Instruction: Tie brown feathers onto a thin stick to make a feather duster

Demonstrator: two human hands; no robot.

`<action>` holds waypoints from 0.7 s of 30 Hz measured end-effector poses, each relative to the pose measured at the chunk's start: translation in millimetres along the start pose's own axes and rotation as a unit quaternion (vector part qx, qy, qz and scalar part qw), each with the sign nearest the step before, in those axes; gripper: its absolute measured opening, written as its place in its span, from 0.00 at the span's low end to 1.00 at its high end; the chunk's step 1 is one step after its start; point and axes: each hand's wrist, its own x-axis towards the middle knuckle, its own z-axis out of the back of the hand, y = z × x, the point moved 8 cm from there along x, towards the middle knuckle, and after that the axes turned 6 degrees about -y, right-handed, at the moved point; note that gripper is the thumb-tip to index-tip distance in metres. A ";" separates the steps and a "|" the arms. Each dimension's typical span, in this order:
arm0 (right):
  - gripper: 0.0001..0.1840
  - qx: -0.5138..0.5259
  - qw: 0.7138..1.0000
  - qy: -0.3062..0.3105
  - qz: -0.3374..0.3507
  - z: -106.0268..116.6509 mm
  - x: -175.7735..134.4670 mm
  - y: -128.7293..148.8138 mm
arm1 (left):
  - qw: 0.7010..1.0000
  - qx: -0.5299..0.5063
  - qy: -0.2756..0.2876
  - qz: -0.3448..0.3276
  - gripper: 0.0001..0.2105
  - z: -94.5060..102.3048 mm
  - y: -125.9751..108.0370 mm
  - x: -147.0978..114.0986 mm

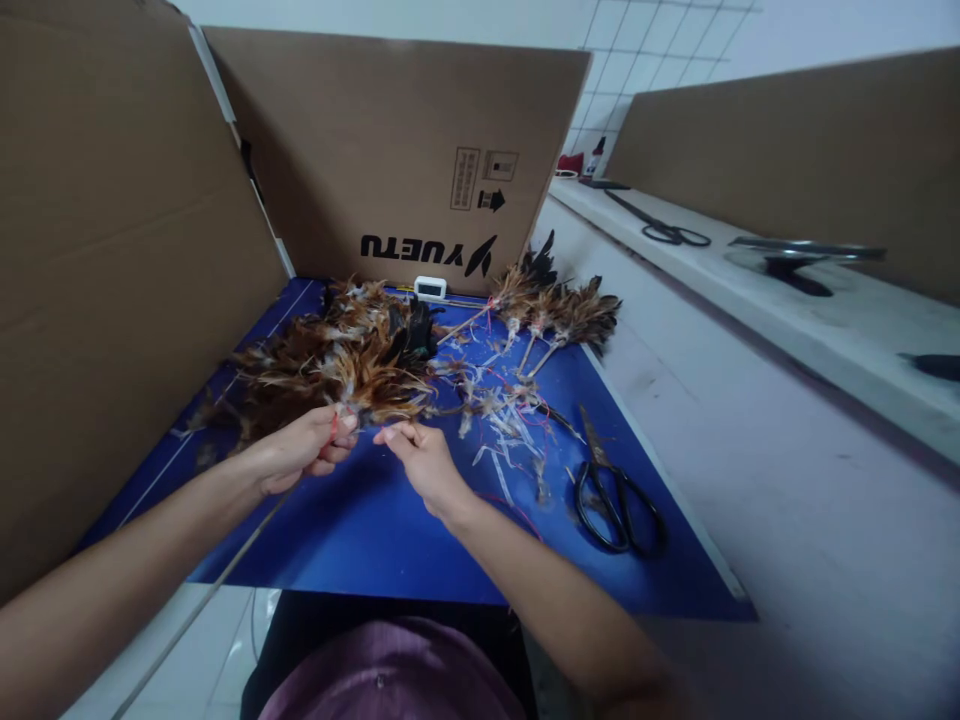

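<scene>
My left hand (319, 448) is closed around a feather duster where its brown and black feathers (367, 385) meet the stick. The thin stick (214, 585) slants down to the lower left, past the table edge. A red thread (334, 426) crosses the left hand near the thumb. Just to the right, my right hand (429, 465) pinches what looks like the same thread, its fingertips a short way from the feather base. A red strand also trails on the table behind the right wrist.
Black-handled scissors (619, 505) lie on the blue tabletop (375, 550), right of loose feathers and string scraps (510, 425). More feather bundles (570, 315) rest at the back right. Cardboard walls (390, 150) stand behind and left; a white ledge (720, 260) with tools runs along the right.
</scene>
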 end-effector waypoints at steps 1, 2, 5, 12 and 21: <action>0.11 -0.038 0.999 -0.005 0.033 2.8 -2.2 5.2 | 1.000 0.004 -0.004 -0.004 0.22 -1.3 3.4 2.3; 0.12 -0.080 0.995 -0.006 0.062 5.2 -4.4 10.0 | 1.000 0.009 -0.008 -0.007 0.20 -3.3 6.6 4.7; 0.13 -0.220 0.967 0.020 0.126 10.6 -10.3 24.5 | 0.998 0.057 -0.029 -0.017 0.15 -8.9 13.5 11.6; 0.14 -0.568 0.753 0.138 0.303 13.5 -24.1 79.5 | 0.935 0.293 -0.088 -0.181 0.08 -8.1 -15.9 17.8; 0.10 -0.592 0.663 0.215 0.405 19.1 -9.3 145.0 | 0.882 0.418 -0.043 -0.215 0.07 -41.8 -23.2 -21.9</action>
